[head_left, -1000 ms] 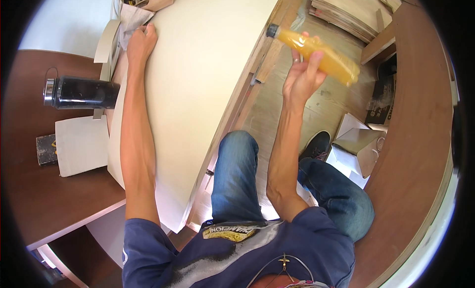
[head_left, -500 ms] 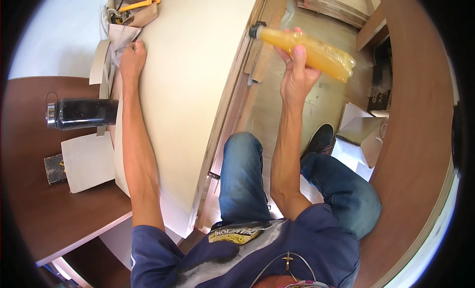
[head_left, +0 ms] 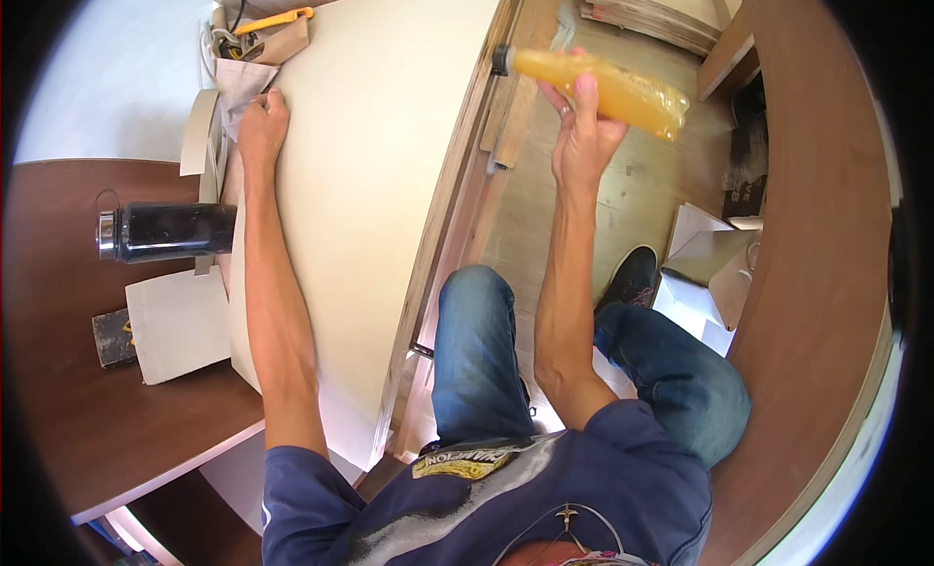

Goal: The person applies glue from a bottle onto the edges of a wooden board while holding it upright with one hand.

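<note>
A clear plastic bottle of yellow-orange liquid (head_left: 637, 94) is gripped by my right hand (head_left: 584, 143), the thumb lying across its near side. It is held nearly level, its black cap (head_left: 501, 60) toward the left, above the far right edge of a large cream board (head_left: 370, 158). My left hand (head_left: 263, 128) sits at the board's far left edge with its fingers curled. Just beyond them is a crumpled pale wrapper (head_left: 238, 80); whether the fingers grip it is hidden.
A dark flask (head_left: 170, 230) lies across the left side, near a white square piece (head_left: 180, 323). At the far left a yellow-handled tool (head_left: 274, 21) rests on an open box. Stacked panels (head_left: 652, 17) stand at the back right; a brown panel (head_left: 817, 274) rises along my right.
My right hand and the bottle have shifted slightly left and farther away. My left hand stays at the board's edge, and the view has tilted a little.
</note>
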A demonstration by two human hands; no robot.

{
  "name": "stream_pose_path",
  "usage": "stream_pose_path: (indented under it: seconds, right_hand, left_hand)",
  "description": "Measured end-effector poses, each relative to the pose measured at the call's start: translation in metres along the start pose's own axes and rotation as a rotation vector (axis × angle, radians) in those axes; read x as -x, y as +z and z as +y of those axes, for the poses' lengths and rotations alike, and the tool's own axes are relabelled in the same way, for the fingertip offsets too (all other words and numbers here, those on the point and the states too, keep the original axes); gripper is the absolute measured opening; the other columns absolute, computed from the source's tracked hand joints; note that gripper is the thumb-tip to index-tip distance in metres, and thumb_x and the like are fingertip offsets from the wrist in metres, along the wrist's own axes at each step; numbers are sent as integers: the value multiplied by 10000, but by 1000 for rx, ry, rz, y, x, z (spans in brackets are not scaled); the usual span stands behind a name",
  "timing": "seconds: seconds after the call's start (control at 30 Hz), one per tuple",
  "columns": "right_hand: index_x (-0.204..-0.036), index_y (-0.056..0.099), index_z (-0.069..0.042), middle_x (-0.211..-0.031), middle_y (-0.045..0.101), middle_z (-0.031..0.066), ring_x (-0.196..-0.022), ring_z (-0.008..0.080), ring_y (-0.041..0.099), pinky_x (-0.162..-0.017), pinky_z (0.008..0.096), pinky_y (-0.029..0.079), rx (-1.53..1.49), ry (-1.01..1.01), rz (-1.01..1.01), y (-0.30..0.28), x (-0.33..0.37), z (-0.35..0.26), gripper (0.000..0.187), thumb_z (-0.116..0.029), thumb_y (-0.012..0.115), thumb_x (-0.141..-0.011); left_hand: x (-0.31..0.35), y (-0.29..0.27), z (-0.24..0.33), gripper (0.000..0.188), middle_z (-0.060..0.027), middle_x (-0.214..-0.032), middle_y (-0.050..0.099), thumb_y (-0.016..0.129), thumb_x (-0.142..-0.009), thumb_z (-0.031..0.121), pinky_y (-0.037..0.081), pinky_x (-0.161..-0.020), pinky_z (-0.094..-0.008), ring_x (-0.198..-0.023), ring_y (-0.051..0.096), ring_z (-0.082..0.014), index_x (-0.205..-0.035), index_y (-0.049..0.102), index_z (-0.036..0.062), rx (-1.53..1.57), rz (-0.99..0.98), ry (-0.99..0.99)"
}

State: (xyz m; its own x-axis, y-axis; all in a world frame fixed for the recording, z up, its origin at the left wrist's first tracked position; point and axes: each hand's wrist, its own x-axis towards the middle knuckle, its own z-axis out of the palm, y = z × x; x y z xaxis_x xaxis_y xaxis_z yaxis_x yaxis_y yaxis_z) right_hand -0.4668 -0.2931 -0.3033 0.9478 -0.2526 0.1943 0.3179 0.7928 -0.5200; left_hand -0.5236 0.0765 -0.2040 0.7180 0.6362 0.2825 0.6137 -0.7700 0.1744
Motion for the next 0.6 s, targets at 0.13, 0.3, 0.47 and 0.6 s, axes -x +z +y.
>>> stream_pose_path:
  seconds: [0.13, 0.3, 0.47, 0.6]
  right_hand:
    - [-1179, 531, -22, -1153, 613, 177, -1049, 301, 631, -812, 477, 595, 113, 80, -38, -14, 13, -8, 245, -127, 566, -960]
    - [-1153, 536, -31, -1127, 611, 168, -1038, 283, 627, -773, 498, 604, -80, 114, -21, -25, -14, -10, 264, -182, 605, -947]
    - [-1149, 532, -48, -1121, 607, 158, -1055, 294, 617, -785, 518, 599, -98, 164, -15, -20, -17, -9, 253, -192, 598, -952]
    - [-1141, 535, -47, -1098, 610, 153, -1075, 294, 604, -785, 530, 601, -91, 161, -14, -20, -17, -7, 249, -191, 600, -949]
  left_hand:
    - [0, 1, -9, 620, -321, -1116, 618, 404, -899, 487, 425, -977, -456, -1114, 576, -442, -1193, 614, -17, 6, 4, 16]
    - [-3, 2, -6, 622, -327, -1098, 621, 414, -893, 487, 431, -971, -451, -1100, 583, -445, -1187, 616, -23, 1, 8, 21]
    - [-3, 1, -7, 621, -327, -1107, 619, 421, -890, 479, 430, -974, -448, -1114, 582, -435, -1199, 609, -26, 24, 7, 7]
    - [-3, 2, -8, 628, -326, -1115, 616, 420, -890, 482, 426, -980, -443, -1122, 578, -432, -1205, 604, -29, 18, -5, 2]
